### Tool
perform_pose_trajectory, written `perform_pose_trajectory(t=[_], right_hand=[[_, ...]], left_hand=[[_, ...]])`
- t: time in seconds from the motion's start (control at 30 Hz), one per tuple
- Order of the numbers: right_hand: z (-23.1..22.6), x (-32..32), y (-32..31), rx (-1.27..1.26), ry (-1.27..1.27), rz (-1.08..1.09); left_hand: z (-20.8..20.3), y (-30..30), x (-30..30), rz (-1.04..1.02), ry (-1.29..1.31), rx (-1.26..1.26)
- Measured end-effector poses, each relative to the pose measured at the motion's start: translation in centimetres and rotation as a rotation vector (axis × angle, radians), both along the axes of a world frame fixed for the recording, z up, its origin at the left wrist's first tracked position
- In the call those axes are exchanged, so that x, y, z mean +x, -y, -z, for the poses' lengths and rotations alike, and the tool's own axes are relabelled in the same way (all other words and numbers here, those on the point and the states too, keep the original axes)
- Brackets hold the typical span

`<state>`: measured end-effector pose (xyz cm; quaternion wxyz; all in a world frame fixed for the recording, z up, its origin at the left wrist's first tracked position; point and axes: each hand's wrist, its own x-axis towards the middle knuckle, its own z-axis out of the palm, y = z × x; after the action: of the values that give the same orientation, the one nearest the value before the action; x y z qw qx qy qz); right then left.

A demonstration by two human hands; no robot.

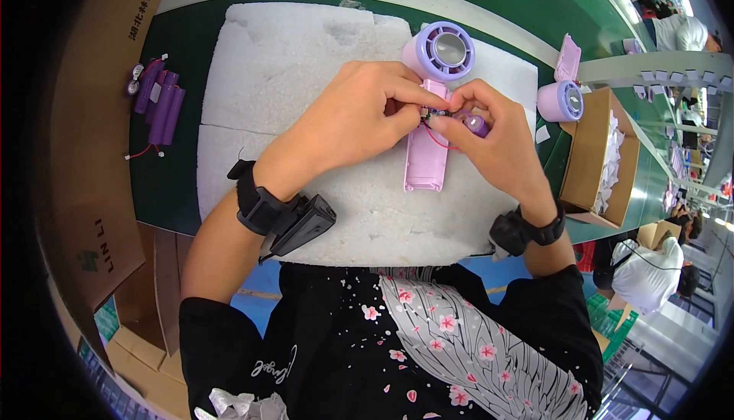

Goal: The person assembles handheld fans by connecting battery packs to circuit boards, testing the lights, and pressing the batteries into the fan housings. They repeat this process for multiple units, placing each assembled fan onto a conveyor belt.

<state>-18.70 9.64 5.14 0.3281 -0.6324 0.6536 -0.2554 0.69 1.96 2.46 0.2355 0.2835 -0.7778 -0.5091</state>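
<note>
A handheld fan lies on a white foam sheet, its lilac round head pointing away from me and its pink open handle shell toward me. At the upper part of the handle, my left hand pinches a small circuit board between thumb and fingers. My right hand has its thumb and fingertip at the board's other side. A purple cylindrical battery rests within the curl of the right fingers. From the board a thin red wire loops over the handle.
Several purple batteries with wires lie on the green table at left, beside a tall cardboard box. To the right are another fan head, a pink shell and a cardboard box with white paper pieces. Other people sit farther right.
</note>
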Motion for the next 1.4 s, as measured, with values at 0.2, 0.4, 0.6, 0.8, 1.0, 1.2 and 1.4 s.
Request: perform_pose_trajectory(t=[0.2, 0.4, 0.6, 0.8, 1.0, 1.2, 1.4], right_hand=[[-1.0, -2.4, 0.0, 0.416, 0.668, -0.067], [-1.3, -3.0, 0.4, 0.397, 0.567, 0.078], [0.0, -1.4, -0.1, -0.120, -0.098, 0.026], [1.0, -1.7, 0.0, -0.478, -0.327, -0.193], [0.5, -0.9, -0.2, -0.519, -0.419, -0.233], [0.5, 0.0, -0.1, -0.512, -0.496, -0.203], [0.5, -0.8, 0.2, -0.446, -0.444, -0.156]], left_hand=[[0.4, 0.4, 0.6, 0.026, -0.018, 0.084], [1.3, 1.4, 1.0, -0.135, -0.135, 0.067], [1.1, 1.4, 1.0, -0.162, -0.085, 0.135], [1.2, 1.2, 0.8, -0.187, -0.102, 0.136], [0.7, 0.8, 0.7, -0.240, -0.060, 0.019], [0.2, 0.7, 0.6, -0.284, -0.022, -0.069], [0.3, 0.7, 0.5, -0.265, 0.004, -0.086]])
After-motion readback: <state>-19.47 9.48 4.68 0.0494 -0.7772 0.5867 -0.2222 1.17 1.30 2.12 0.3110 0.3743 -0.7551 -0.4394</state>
